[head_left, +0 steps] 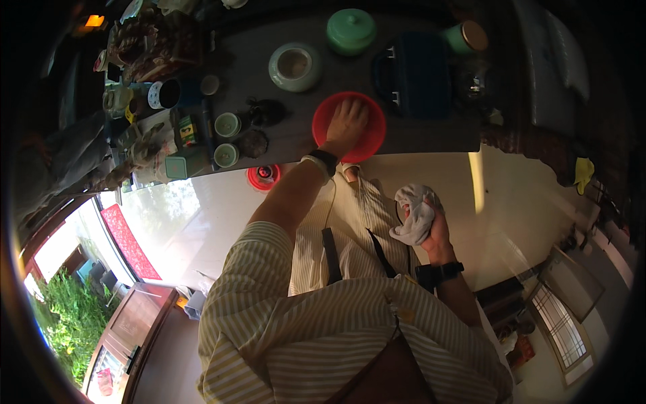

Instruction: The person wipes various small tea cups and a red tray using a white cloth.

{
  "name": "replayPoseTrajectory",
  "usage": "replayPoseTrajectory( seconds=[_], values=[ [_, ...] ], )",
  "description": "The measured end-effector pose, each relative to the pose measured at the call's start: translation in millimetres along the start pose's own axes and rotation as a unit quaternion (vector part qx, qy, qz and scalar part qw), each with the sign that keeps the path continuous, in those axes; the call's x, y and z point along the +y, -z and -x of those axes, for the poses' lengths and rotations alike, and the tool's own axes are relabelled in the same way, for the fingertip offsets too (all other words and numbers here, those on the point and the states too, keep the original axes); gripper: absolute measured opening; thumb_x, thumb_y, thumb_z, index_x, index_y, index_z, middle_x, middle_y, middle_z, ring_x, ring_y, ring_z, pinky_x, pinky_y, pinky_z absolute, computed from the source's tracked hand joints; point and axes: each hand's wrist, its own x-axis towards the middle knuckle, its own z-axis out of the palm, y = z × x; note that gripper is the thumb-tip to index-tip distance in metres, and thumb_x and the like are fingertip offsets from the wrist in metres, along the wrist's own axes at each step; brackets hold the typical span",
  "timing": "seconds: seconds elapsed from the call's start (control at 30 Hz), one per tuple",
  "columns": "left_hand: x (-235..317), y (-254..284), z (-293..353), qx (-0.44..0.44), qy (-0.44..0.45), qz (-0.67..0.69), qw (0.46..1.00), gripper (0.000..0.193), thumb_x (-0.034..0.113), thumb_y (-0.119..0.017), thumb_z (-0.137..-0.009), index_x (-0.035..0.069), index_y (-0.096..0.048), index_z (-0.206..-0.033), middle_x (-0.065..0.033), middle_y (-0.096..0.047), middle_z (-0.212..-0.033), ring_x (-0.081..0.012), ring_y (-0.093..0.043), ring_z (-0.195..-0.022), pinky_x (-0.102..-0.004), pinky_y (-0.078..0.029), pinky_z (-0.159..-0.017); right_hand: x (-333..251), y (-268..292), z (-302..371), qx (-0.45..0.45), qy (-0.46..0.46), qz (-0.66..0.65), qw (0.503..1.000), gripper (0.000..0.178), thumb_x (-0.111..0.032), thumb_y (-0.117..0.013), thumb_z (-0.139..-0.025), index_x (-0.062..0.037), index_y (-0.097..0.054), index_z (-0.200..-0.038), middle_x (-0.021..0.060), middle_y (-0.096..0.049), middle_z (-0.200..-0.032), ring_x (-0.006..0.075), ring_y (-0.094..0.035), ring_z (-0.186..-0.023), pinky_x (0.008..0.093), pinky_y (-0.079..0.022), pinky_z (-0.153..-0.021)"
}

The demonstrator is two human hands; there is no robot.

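My left hand (347, 122) reaches down into a red plastic bowl (376, 126) at the front edge of the dark table. Its fingers are stretched out against the inside of the bowl, and its palm is hidden. Lower and to the right, my right hand (439, 234) is closed around a crumpled pale grey cloth (415, 214), held out beside my striped trousers and away from the table. Just behind the bowl stand a round pale jar (294, 67) and a lidded green pot (350, 31).
A dark blue case (420, 77) lies right of the bowl, with a green canister (465, 38) behind it. On the left are two small green cups (227, 124), a dark figurine (266, 111) and a green box (187, 163). A red round container (263, 177) is on the floor.
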Motion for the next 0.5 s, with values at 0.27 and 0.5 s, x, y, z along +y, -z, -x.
replayPoseTrajectory(
  seconds=[0.27, 0.5],
  values=[
    [-14, 101, 51, 0.097, 0.249, 0.09, 0.959, 0.06, 0.018, -0.071, -0.067, 0.01, -0.049, -0.122, -0.0137, -0.049, -0.122, -0.0345, -0.044, -0.114, -0.0522, -0.03, -0.099, -1, -5, -1, -0.004, 0.002, 0.013, 1.0, 0.041, -0.026, -0.057, -0.092, -0.0003, -0.05, -0.124, 0.0141, -0.06, -0.108, 0.0248, -0.061, -0.096, 0.0373, -0.052, -0.085],
    [-102, 156, 185, 0.188, 0.379, -0.131, 0.896, 0.076, 0.022, -0.084, -0.058, 0.006, -0.045, -0.121, -0.015, -0.048, -0.119, -0.0359, -0.038, -0.118, -0.0507, -0.03, -0.1, -9, -16, -12, -0.022, -0.022, 0.048, 0.998, 0.042, -0.028, -0.052, -0.094, -0.0015, -0.049, -0.126, 0.0149, -0.058, -0.113, 0.0243, -0.06, -0.098, 0.0357, -0.052, -0.087]
  ],
)
